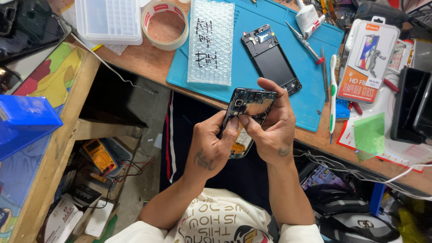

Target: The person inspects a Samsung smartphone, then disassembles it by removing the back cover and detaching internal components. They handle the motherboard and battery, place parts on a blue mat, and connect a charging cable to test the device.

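My left hand (pixel 210 146) and my right hand (pixel 270 128) together hold an opened smartphone (pixel 249 108) over my lap, its back off and its inner boards showing. The left hand grips its left edge, thumb near the camera. My right hand's thumb and fingers pinch at the upper middle of the phone's inside. On the blue work mat (pixel 252 54) just beyond lies a second phone frame (pixel 271 58), dark, face up.
A bubble-wrap pouch (pixel 211 41), tape roll (pixel 165 23) and clear plastic box (pixel 109 20) sit at the bench's left. Screwdriver (pixel 305 43), tweezers (pixel 324 67), toothbrush (pixel 333 92) and a screen-protector package (pixel 368 60) lie right. A multimeter (pixel 100 155) is on the floor.
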